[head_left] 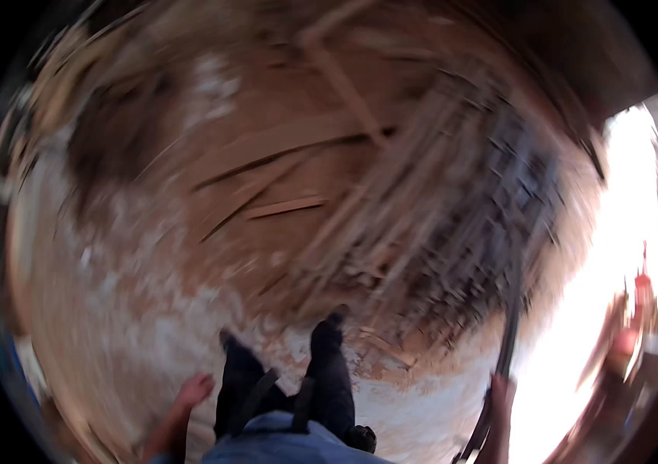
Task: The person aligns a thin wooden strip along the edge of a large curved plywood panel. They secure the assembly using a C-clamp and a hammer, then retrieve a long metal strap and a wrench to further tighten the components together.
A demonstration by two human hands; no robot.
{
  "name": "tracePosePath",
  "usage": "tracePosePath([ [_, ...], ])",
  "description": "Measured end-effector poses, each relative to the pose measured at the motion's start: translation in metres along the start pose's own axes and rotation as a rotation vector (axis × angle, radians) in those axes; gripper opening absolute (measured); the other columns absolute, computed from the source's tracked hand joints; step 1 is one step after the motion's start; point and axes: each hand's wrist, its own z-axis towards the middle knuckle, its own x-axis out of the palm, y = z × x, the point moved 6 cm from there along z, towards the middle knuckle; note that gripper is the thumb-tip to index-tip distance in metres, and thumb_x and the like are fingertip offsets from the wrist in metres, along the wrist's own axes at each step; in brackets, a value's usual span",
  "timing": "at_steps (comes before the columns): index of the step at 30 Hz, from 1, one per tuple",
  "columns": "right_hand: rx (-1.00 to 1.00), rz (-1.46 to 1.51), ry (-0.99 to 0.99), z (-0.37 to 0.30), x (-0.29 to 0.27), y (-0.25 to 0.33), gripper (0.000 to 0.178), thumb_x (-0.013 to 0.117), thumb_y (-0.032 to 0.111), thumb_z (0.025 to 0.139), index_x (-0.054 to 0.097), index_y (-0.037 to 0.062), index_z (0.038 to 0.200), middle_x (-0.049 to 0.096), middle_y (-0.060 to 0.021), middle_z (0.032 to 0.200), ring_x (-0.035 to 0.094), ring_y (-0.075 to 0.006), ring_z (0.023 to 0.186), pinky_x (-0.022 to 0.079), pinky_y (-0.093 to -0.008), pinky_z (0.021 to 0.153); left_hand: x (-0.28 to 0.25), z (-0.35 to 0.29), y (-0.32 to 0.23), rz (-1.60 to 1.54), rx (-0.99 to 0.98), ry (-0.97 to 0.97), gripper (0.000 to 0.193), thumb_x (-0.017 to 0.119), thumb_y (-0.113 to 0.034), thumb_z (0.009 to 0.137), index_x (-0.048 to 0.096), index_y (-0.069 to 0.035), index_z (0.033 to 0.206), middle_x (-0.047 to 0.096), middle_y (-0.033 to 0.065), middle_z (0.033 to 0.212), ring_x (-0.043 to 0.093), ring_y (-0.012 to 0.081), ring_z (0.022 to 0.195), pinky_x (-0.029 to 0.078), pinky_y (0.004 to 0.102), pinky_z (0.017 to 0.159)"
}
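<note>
Right hand [501, 389] closes round a long dark strip [510, 332], its length running forward, slightly rightward

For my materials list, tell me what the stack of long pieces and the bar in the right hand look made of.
Stack: probably rough, unfinished wood, judging by brownish, board-like lengths; blur hides any grain. Bar: possibly metal or wood; dark and slim, its finish too blurred to tell.

Left hand [199, 387] loosely bent, held low, right hand [502, 388] closed in a grip, out sideways
</note>
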Motion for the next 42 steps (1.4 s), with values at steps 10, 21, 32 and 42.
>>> tracePosePath([
  [10, -0.38, -0.551, 0.335, -0.373, 0.18, 0.04, 0.034, 0.055, 0.027, 0.091, 0.067, -0.0023, 0.103, 0.06, -0.0117, 0.063, 0.057, -0.0236, 0.056, 0.044, -0.0416, 0.048, 0.013, 0.023, -0.103, -0.274, 0.669, 0.351, 0.055, 0.062, -0.037, 0.089, 0.054, -0.002, 0.131, 0.069, 0.0153, 0.108, 0.069, 0.0234, 0.087, 0.053, 0.035, 0.079],
  [21, -1.15, -1.043, 0.767, -0.623, 0.449, 0.266, 0.038, 0.066, 0.041, 0.085, 0.062, 0.0027, 0.085, 0.061, -0.0175, 0.061, 0.062, -0.0334, 0.054, 0.048, -0.0418, 0.049, -0.185, -0.059, 0.125, -1.414, 0.585, 0.636, 0.041, 0.054, -0.025, 0.099, 0.048, -0.006, 0.136, 0.058, 0.0072, 0.128, 0.058, 0.0212, 0.114, 0.047, 0.036, 0.098],
  [32, -2.005, -1.179, 1.024, -0.891, 0.724, 0.463, 0.045, 0.056, 0.058, 0.088, 0.062, 0.0133, 0.087, 0.065, -0.0135, 0.069, 0.064, -0.0378, 0.065, 0.051, -0.0491, 0.056, -0.467, -0.131, 0.31, -1.973, 1.247, -0.242, 0.03, 0.052, -0.009, 0.096, 0.053, -0.002, 0.125, 0.059, 0.0185, 0.127, 0.051, 0.0384, 0.125, 0.035, 0.0546, 0.109],
  [42, -2.273, -1.077, 1.393, -1.137, 0.949, 0.607, 0.041, 0.054, 0.051, 0.092, 0.057, 0.0106, 0.098, 0.065, -0.0143, 0.077, 0.065, -0.0387, 0.072, 0.052, -0.0493, 0.06, -0.728, -0.141, 0.46, -1.857, 1.092, -1.0, 0.035, 0.059, -0.013, 0.092, 0.052, -0.007, 0.126, 0.064, 0.0199, 0.116, 0.06, 0.0375, 0.109, 0.043, 0.058, 0.1],
])
